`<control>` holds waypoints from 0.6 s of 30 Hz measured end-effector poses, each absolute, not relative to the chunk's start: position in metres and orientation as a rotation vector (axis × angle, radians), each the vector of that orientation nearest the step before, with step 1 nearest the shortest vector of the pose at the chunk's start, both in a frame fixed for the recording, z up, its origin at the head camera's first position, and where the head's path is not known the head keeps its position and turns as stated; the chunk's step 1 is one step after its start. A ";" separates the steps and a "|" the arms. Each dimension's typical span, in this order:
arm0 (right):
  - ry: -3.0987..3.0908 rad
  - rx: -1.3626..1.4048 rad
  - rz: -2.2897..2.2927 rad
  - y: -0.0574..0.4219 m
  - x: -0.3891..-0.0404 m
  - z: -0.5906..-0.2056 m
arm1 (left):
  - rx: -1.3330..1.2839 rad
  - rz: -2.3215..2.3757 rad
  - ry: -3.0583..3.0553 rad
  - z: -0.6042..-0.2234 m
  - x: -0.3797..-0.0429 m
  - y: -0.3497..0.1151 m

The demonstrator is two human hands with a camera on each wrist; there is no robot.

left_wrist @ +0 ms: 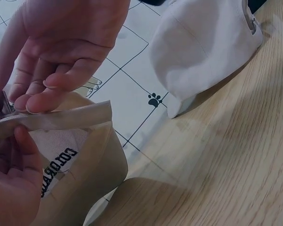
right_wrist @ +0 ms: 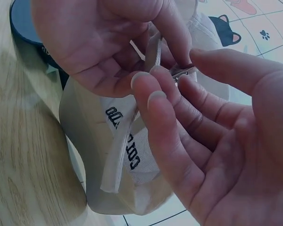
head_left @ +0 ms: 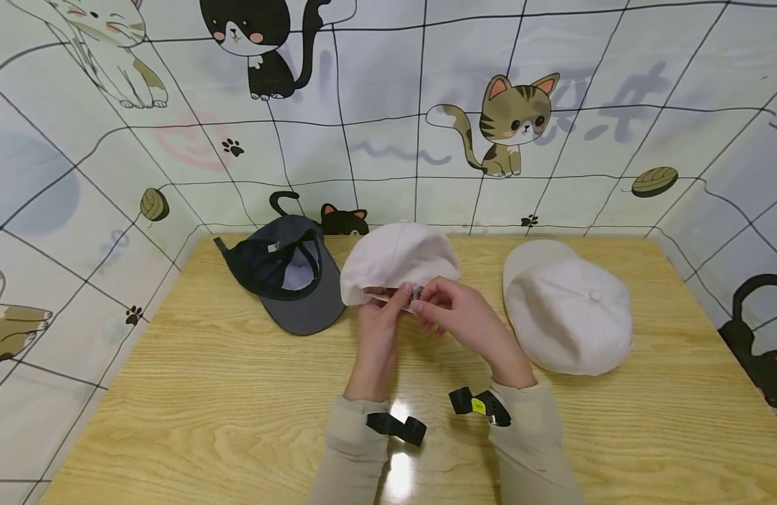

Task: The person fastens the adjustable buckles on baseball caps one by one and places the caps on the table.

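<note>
A white baseball cap (head_left: 401, 252) is in the middle of the table with its back opening toward me. My left hand (head_left: 377, 337) pinches its rear strap between thumb and fingers. On the right side of that opening, my right hand (head_left: 470, 319) holds the small metal buckle (right_wrist: 181, 74) between thumb and fingertips. The loose end of the strap (right_wrist: 115, 165) sticks out past the fingers in the right wrist view. Dark lettering (left_wrist: 59, 165) shows inside the cap. Fingers hide part of the buckle and of the strap.
A dark cap (head_left: 303, 312) lies at the left, inside facing up, close beside the white one. Another white cap (head_left: 571, 315) sits at the right, crown up, near my right forearm. Behind the wooden table (head_left: 224, 407) stands a cat-printed backdrop (head_left: 388, 154).
</note>
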State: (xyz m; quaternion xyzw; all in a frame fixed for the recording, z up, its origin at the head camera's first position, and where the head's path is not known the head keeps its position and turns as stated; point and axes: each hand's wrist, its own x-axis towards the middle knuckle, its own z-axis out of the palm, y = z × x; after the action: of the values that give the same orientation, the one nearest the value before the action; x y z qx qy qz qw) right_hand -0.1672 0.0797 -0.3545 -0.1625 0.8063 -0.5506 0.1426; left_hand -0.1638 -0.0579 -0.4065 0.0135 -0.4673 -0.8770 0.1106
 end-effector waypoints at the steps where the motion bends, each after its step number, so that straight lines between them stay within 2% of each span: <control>1: 2.327 -0.473 -1.584 0.079 -0.166 -0.351 | 0.038 -2.576 -1.373 -0.407 -0.164 -0.058; 8: 2.377 -0.463 -1.596 0.077 -0.158 -0.332 | 0.066 -2.597 -1.369 -0.404 -0.164 -0.057; 16: 2.361 -0.500 -1.643 0.084 -0.172 -0.361 | 0.063 -2.602 -1.360 -0.406 -0.164 -0.056; 18: 2.350 -0.500 -1.656 0.084 -0.173 -0.364 | 0.009 -2.598 -1.328 -0.419 -0.171 -0.056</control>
State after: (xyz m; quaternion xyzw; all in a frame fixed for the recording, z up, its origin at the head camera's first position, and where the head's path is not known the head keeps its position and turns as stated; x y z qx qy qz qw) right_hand -0.1733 0.0838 -0.3636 -0.1702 0.8002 -0.5641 0.1115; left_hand -0.1706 -0.0564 -0.4186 0.0029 -0.4523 -0.8848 0.1116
